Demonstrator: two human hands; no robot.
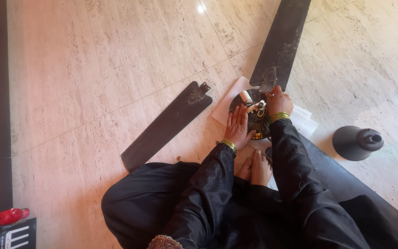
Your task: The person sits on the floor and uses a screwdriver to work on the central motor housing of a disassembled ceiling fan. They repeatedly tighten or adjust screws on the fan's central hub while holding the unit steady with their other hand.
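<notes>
Hidden and cut-off parts around the fan motor

The fan blade point(281, 39) at one o'clock runs off the top edge; another blade point(346, 184) at four o'clock disappears under the black sleeve and the bottom edge. The right hand point(278, 101) covers part of the motor hub point(254, 121), its grip unreadable. The small wires point(260, 109) are too fine to sort. A red object point(11, 215) at eight o'clock is unidentifiable.

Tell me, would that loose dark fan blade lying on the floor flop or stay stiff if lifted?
The loose fan blade looks flat and rigid, so probably stiff. Long and thin, likely light yet awkward held at one end. Its metal bracket may make that end heavier.
</notes>
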